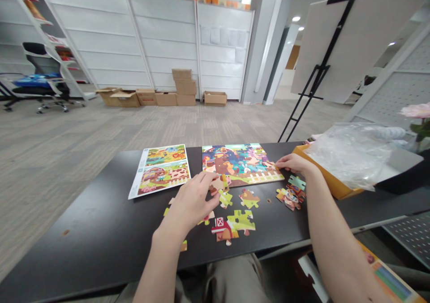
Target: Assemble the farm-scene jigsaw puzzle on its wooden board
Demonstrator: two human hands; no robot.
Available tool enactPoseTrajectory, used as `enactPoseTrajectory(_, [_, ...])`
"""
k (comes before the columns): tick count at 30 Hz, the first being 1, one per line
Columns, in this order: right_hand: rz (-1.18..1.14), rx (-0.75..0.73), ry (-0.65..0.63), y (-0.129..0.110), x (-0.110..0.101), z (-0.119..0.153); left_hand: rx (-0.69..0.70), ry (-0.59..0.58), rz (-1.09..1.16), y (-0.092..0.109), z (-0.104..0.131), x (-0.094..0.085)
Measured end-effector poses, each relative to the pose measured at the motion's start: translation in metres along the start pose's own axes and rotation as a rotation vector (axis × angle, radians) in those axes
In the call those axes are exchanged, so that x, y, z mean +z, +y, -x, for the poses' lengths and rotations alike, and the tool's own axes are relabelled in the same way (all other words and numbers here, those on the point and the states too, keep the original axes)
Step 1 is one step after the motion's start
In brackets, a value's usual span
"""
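My left hand [192, 200] is over the near side of the table, thumb and fingers curled round a beige-and-green jigsaw piece [217, 184]. Just beyond lies a partly assembled jigsaw puzzle [231, 159] with a farm picture and a white fence. At its right edge, my right hand [293, 163] pinches a brown-and-white jigsaw piece [269, 165]. Joined pieces with a red barn [222, 229] and green ground lie nearest me. A brown-and-green loose piece [249, 198] rests between them and the puzzle. My left hand partly hides other pieces.
A printed picture sheet [161, 169] lies left of the puzzle on the black table [101, 218]. Beside my right forearm is a small pile of pieces [291, 196]. A yellow box [331, 177] holding clear plastic wrap [349, 153] stands at the right.
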State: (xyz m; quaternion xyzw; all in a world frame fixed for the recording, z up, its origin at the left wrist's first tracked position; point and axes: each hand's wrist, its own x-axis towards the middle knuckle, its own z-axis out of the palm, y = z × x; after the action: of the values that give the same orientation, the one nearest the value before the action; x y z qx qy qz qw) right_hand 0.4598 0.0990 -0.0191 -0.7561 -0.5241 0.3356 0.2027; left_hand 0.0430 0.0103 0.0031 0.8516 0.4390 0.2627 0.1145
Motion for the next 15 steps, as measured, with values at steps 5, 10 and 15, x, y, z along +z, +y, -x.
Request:
enactPoseTrajectory(5, [0.016, 0.006, -0.005, -0.0033, 0.0005, 0.0012, 0.0, 0.0, -0.007, -0.0009, 0.0, 0.0006])
enactPoseTrajectory(10, [0.086, -0.038, -0.028, -0.0052, -0.0007, 0.0003, -0.004, 0.003, 0.006, -0.0027, 0.0009, 0.0031])
enactPoseTrajectory(15, [0.154, -0.085, -0.028, -0.0047, 0.0004, -0.0033, -0.003, 0.014, 0.009, -0.0028, 0.001, 0.0034])
